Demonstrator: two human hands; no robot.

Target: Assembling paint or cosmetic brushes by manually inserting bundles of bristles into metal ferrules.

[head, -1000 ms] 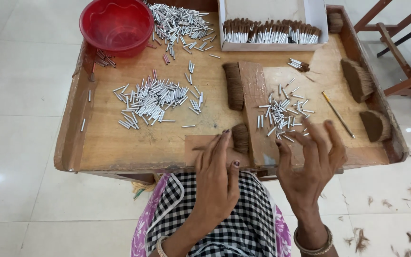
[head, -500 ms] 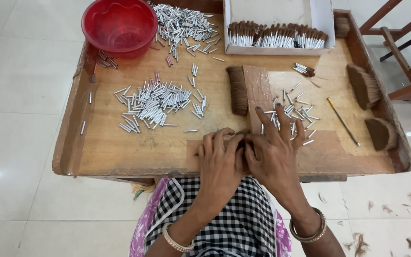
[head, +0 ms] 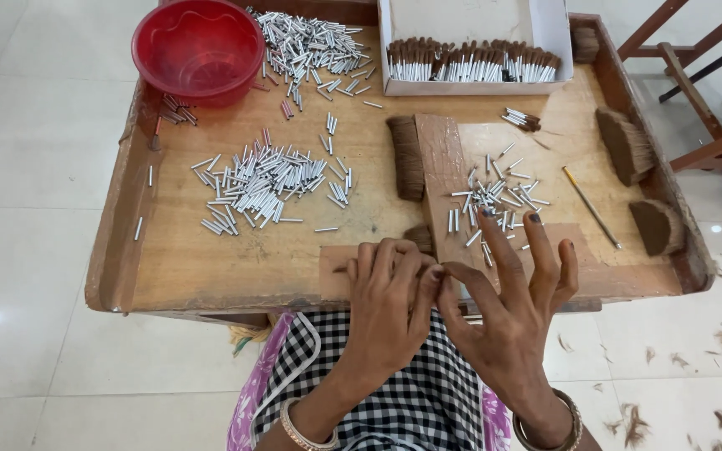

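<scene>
- Left hand (head: 390, 305): was seen at the near edge of the surface (head: 236, 259), fingers curled together, fingertips bent down onto a small board (head: 340, 276). Whether anything was pinched in it could not be told.
- Right hand (head: 507, 317): was held just beside the left, thumb and forefinger brought to the left fingertips, the other three fingers spread and raised. What lay between the meeting fingertips was hidden.
- Near tubes (head: 495, 200): a loose scatter of small silver tubes was laid just beyond the right hand's raised fingers, on the right half of the surface.
- Middle tubes (head: 256, 184): a larger heap of the same tubes was spread left of centre, well apart from both hands.
- Far tubes (head: 311, 42): a third heap was placed at the far edge, beside a red bowl (head: 198, 50).
- Box (head: 474, 42): a white box was set at the far edge, filled with a row of tubes tipped with brown fibre.
- Fibre bundle (head: 407, 159): brown fibre was laid against an upright wooden block (head: 440, 167) at the centre.
- Fibre tufts (head: 624, 146): two further clumps were kept at the right edge.
- Stick (head: 591, 207): a thin stick was laid slanted near the right tufts.
- Bangles (head: 561, 422): were worn on both wrists.
</scene>
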